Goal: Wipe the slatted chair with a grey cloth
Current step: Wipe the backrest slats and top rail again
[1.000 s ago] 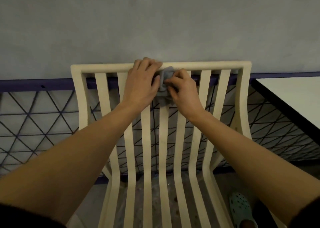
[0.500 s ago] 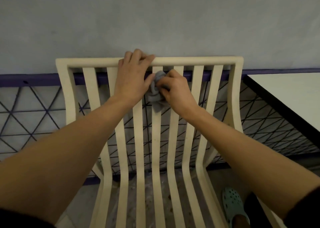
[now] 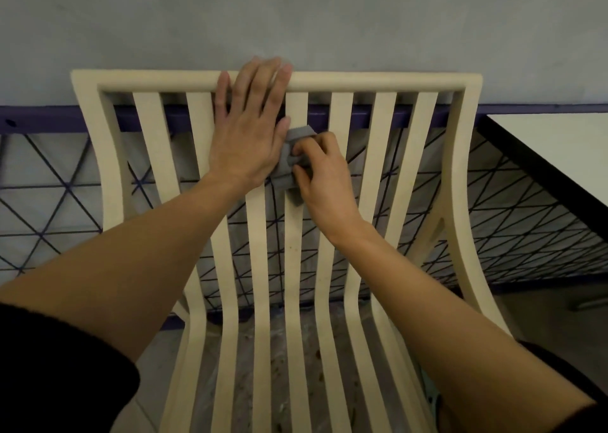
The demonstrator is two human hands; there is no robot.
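Sliding the grey cloth (image 3: 293,164) down the slatted chair's (image 3: 460,185) middle slat (image 3: 292,251).
My right hand (image 3: 324,176) pinches it, lower than before, seemingly wrapping the slat; my left hand (image 3: 248,126) braces flat, fingers straight.

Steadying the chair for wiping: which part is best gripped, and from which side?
The top rail, from the front and above: a rounded bar with open gaps beneath, so fingers can hook over it. The left hand rests there.
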